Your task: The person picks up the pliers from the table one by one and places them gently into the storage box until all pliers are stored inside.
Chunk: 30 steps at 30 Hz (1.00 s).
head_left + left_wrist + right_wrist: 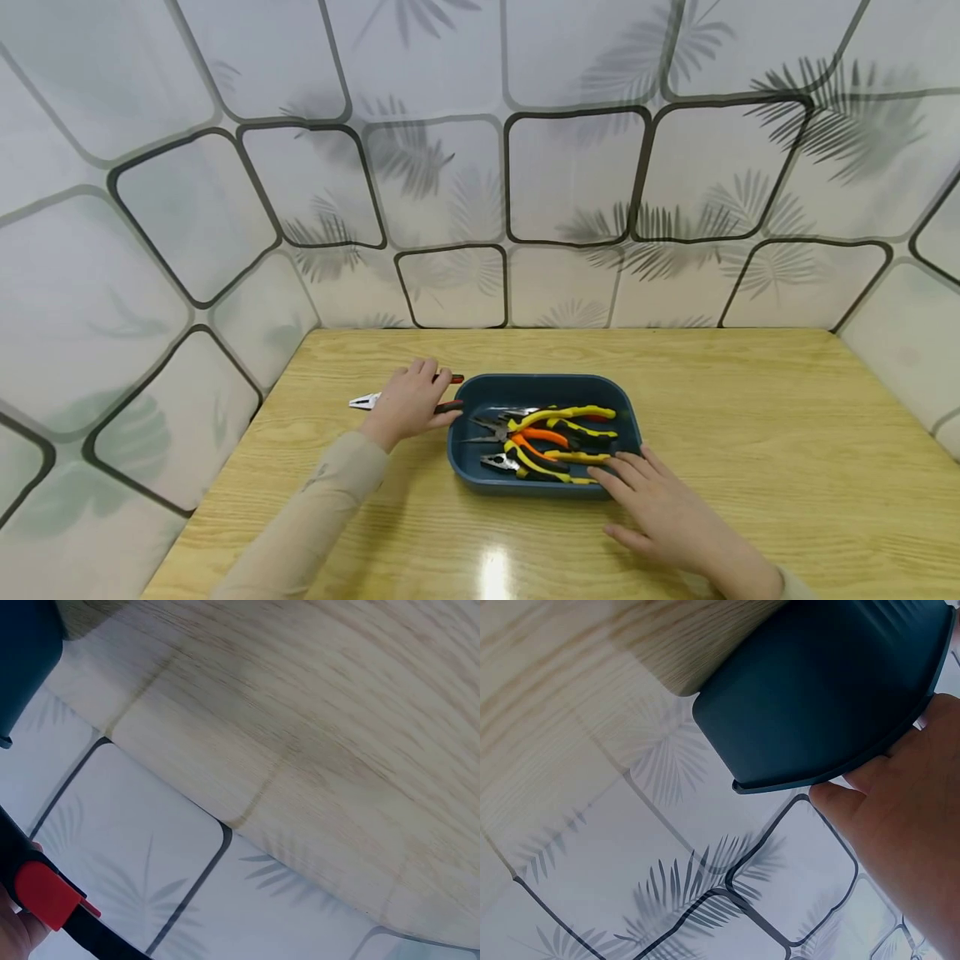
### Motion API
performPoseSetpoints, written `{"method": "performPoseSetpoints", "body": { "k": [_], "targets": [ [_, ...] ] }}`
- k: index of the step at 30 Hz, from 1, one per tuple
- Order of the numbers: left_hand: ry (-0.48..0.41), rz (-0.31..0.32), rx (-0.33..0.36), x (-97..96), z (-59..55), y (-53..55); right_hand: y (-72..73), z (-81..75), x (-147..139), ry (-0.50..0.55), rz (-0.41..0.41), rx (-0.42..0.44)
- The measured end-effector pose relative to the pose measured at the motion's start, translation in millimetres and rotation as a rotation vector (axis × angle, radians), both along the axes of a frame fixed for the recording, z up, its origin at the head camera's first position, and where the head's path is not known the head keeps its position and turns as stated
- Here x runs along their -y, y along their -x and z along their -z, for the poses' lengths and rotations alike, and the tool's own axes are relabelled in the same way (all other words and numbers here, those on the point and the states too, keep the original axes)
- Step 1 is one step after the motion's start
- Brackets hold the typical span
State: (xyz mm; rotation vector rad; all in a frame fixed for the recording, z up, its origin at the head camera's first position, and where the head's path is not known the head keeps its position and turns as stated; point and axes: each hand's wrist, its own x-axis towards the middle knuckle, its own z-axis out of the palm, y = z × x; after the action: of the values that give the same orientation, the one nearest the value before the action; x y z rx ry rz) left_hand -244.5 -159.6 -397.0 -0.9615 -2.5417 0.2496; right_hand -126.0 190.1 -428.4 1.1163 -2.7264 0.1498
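My left hand (411, 404) grips a pair of pliers (364, 402) just left of a dark blue plastic bin (543, 490). Their silver jaws point left, and the red-and-black handles spread out toward the bin's left rim; the palm hides the middle. A red-and-black handle (49, 896) shows at the lower left of the left wrist view. My right hand (667, 508) rests its fairly straight fingers on the bin's front right corner, thumb apart. In the right wrist view, the fingers (840, 802) lie at the bin's rim (780, 785).
Inside the bin lie several pliers with yellow-and-black handles (562, 414) and a pair with orange handles (543, 434). The bin stands on a wood-grain table (750, 400). Patterned fabric walls (577, 175) enclose the table's back and sides.
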Motion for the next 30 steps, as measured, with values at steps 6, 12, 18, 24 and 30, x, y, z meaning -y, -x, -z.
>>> {"method": "performPoseSetpoints", "body": {
  "k": [6, 12, 18, 24, 30],
  "targets": [
    [0.027, 0.011, -0.004, -7.3, -3.1, 0.1, -0.7, -2.2, 0.5, -0.021, 0.01, 0.033],
    [0.032, 0.018, 0.008, -15.2, -5.6, 1.6, -0.2, -1.3, 0.2, -0.015, 0.009, 0.026],
    [0.031, 0.028, 0.038, -22.8, -8.9, 0.7, 0.0, -0.7, 0.0, -0.014, 0.015, 0.027],
    [0.055, 0.047, 0.032, -29.8, -11.2, 0.7, -0.4, 1.7, -0.1, -0.001, 0.022, 0.016],
    [0.059, 0.068, 0.057, -40.6, -13.7, 3.6, 0.3, 1.1, 0.1, 0.001, 0.017, -0.002]
  ]
}}
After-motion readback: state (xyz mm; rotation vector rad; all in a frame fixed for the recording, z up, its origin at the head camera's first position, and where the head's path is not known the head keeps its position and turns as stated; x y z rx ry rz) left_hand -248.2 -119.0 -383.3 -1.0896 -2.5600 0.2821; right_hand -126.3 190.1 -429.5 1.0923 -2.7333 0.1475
